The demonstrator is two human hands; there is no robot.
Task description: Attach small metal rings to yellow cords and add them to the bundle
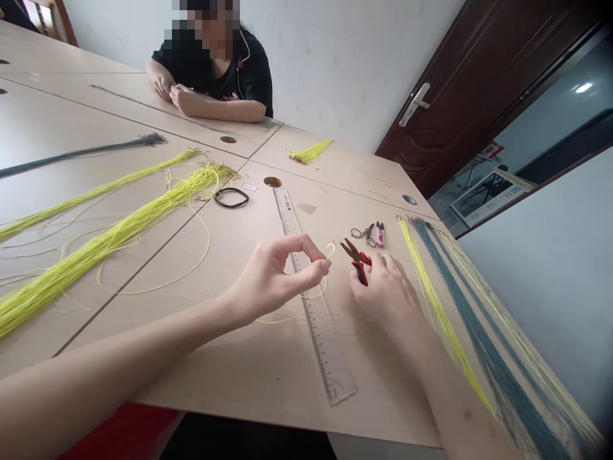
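Between thumb and forefinger, my left hand (287, 275) pinches a thin yellow cord (326, 286). A small bent end of it, like a loop or hook, stands up above the fingertips. To the right of it, my right hand (387, 287) is closed around the red and black handles of a pair of pliers (353, 250). The plier jaws are slightly apart and point toward the cord end without touching it. Below my left hand a clear ruler (320, 338) lies lengthwise on the table.
Bundles of yellow cords (119, 236) spread across the left, with a black ring (231, 197) beside them. Small scissors (364, 234) and pink thread snips (380, 234) lie beyond the pliers. Yellow and blue-grey cords (460, 287) line the right edge. A person (215, 76) sits opposite.
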